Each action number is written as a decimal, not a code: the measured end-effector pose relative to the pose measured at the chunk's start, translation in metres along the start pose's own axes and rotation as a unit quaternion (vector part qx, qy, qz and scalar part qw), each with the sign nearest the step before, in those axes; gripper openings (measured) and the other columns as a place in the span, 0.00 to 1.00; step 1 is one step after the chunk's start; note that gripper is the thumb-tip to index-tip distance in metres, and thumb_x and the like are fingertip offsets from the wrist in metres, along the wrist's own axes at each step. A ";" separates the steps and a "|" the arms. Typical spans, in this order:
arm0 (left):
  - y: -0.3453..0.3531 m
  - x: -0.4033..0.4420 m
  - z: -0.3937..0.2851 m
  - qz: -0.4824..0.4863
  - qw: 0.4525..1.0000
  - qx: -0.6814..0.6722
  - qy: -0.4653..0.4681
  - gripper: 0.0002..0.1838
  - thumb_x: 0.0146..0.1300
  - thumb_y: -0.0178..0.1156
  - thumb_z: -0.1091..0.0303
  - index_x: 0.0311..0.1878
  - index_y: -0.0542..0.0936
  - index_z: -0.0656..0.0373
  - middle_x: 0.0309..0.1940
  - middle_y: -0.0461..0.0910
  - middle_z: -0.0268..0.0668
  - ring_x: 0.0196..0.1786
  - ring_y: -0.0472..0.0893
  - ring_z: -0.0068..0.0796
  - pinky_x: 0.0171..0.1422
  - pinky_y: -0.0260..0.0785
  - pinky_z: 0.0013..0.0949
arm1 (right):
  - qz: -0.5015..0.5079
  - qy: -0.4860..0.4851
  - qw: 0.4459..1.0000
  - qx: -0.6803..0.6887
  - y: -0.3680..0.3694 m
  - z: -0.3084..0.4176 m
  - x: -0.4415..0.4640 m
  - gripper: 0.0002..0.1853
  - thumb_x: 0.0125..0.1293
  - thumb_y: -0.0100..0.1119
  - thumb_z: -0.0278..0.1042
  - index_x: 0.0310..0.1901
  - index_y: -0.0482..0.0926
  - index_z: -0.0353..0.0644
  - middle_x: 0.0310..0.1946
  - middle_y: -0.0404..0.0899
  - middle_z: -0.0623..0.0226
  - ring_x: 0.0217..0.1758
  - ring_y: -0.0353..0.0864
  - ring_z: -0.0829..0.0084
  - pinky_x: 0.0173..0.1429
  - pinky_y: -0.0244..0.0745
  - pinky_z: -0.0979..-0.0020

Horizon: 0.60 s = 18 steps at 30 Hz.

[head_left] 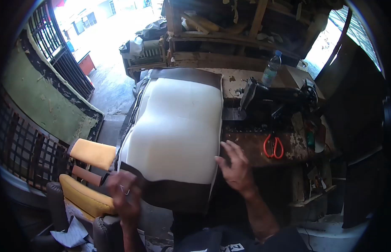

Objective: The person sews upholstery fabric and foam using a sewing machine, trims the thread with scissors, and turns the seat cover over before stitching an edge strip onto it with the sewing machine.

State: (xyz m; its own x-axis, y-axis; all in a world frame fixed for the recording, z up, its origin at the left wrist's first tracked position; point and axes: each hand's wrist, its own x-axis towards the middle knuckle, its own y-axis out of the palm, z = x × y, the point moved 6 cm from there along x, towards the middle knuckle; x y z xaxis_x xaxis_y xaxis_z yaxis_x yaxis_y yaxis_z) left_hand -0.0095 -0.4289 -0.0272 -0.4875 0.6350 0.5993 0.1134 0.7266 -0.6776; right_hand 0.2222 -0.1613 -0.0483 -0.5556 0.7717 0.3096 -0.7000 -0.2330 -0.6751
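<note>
One white panel between left hand (blurred, grip unclear) and spread right hand.

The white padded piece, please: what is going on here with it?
The white padded piece lies beside a black sewing machine. A person's open right hand is near the piece's right edge; the blurred left hand is by its lower left corner, grip unclear. Orange-handled scissors lie on the worktable.
</note>
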 end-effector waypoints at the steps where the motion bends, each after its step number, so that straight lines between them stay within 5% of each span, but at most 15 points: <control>1: -0.006 -0.002 0.032 -0.075 0.980 0.029 -0.180 0.24 0.75 0.61 0.59 0.66 0.78 0.66 0.61 0.78 0.52 0.67 0.75 0.54 0.77 0.63 0.53 | 0.016 -0.005 1.000 -0.018 0.012 0.002 -0.004 0.31 0.74 0.66 0.49 0.69 0.77 0.34 0.69 0.74 0.37 0.72 0.74 0.38 0.78 0.68 0.49; 2: 0.002 -0.026 0.092 -0.081 0.955 0.040 -0.283 0.32 0.81 0.55 0.47 0.74 0.72 0.65 0.64 0.76 0.54 0.68 0.75 0.55 0.79 0.61 0.50 | 0.038 0.010 0.999 -0.020 0.023 -0.001 -0.008 0.34 0.74 0.65 0.50 0.73 0.73 0.34 0.71 0.70 0.33 0.74 0.70 0.35 0.78 0.68 0.48; 3: 0.006 -0.026 0.099 -0.081 0.956 0.042 -0.279 0.32 0.81 0.55 0.47 0.74 0.72 0.65 0.64 0.76 0.54 0.68 0.75 0.55 0.79 0.61 0.50 | 0.035 0.011 0.999 -0.017 0.030 -0.004 -0.012 0.34 0.74 0.65 0.50 0.73 0.73 0.34 0.71 0.70 0.33 0.74 0.70 0.35 0.78 0.68 0.48; 5: 0.040 -0.049 0.125 0.000 0.817 -0.285 -0.501 0.33 0.82 0.55 0.44 0.74 0.73 0.64 0.65 0.77 0.49 0.70 0.74 0.45 0.76 0.65 0.44 | 0.061 0.029 0.998 0.013 0.046 -0.009 -0.023 0.37 0.75 0.63 0.51 0.76 0.68 0.35 0.73 0.66 0.31 0.75 0.69 0.34 0.79 0.66 0.46; 6: 0.032 -0.038 0.130 0.079 0.927 -0.079 -0.358 0.37 0.79 0.58 0.39 0.72 0.75 0.66 0.62 0.78 0.49 0.63 0.79 0.41 0.72 0.68 0.42 | 0.066 0.023 0.997 -0.012 0.049 -0.008 -0.028 0.39 0.76 0.62 0.51 0.78 0.65 0.34 0.74 0.65 0.31 0.75 0.68 0.33 0.79 0.65 0.46; 7: 0.033 -0.042 0.137 0.062 0.898 -0.247 -0.358 0.33 0.75 0.67 0.46 0.67 0.77 0.68 0.54 0.82 0.43 0.53 0.82 0.32 0.61 0.73 0.36 | 0.061 0.022 0.998 -0.013 0.050 -0.009 -0.032 0.39 0.76 0.62 0.51 0.78 0.65 0.34 0.74 0.65 0.31 0.75 0.68 0.33 0.79 0.65 0.46; 9: 0.007 -0.020 0.119 0.107 0.918 -0.137 -0.356 0.29 0.71 0.73 0.53 0.61 0.79 0.69 0.47 0.84 0.38 0.46 0.81 0.25 0.54 0.73 0.30 | 0.053 -0.006 0.999 0.000 0.052 -0.010 -0.039 0.39 0.77 0.61 0.51 0.79 0.63 0.33 0.75 0.63 0.30 0.75 0.68 0.32 0.80 0.64 0.45; 13: -0.012 0.032 0.046 0.070 0.855 -0.402 -0.320 0.23 0.68 0.71 0.69 0.63 0.78 0.67 0.48 0.85 0.43 0.53 0.85 0.36 0.61 0.77 0.36 | 0.050 0.033 0.998 0.034 0.061 -0.006 -0.045 0.45 0.74 0.64 0.56 0.79 0.62 0.30 0.77 0.60 0.29 0.79 0.64 0.33 0.84 0.58 0.47; 15: -0.022 0.051 -0.041 0.002 0.748 -0.635 -0.192 0.26 0.62 0.71 0.76 0.64 0.77 0.67 0.56 0.84 0.50 0.61 0.84 0.47 0.68 0.77 0.47 | 0.049 0.046 0.994 0.090 0.069 -0.004 -0.044 0.50 0.71 0.66 0.63 0.78 0.62 0.28 0.77 0.64 0.33 0.79 0.66 0.39 0.85 0.58 0.49; 16: -0.022 0.053 -0.085 0.042 0.779 -0.623 -0.053 0.28 0.59 0.70 0.76 0.64 0.79 0.66 0.65 0.79 0.57 0.67 0.81 0.56 0.72 0.75 0.58 | 0.073 0.064 0.984 0.150 0.070 -0.003 -0.046 0.49 0.71 0.66 0.62 0.79 0.62 0.28 0.77 0.64 0.35 0.79 0.67 0.40 0.85 0.58 0.50; 18: -0.004 0.082 -0.219 0.391 0.741 -0.483 0.254 0.20 0.65 0.67 0.69 0.59 0.78 0.64 0.58 0.81 0.52 0.61 0.82 0.59 0.64 0.78 0.51 | 0.108 0.113 0.945 0.287 0.075 -0.005 -0.058 0.48 0.72 0.65 0.61 0.79 0.62 0.29 0.78 0.64 0.38 0.79 0.67 0.42 0.84 0.59 0.51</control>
State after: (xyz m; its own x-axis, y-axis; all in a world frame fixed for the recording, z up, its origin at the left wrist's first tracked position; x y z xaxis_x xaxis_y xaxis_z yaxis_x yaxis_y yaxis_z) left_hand 0.1397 -0.3221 0.1186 0.4154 0.7997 0.4335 0.8755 -0.2222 -0.4290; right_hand 0.2040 -0.2205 -0.1199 -0.6484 0.7612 0.0126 -0.7458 -0.6317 -0.2112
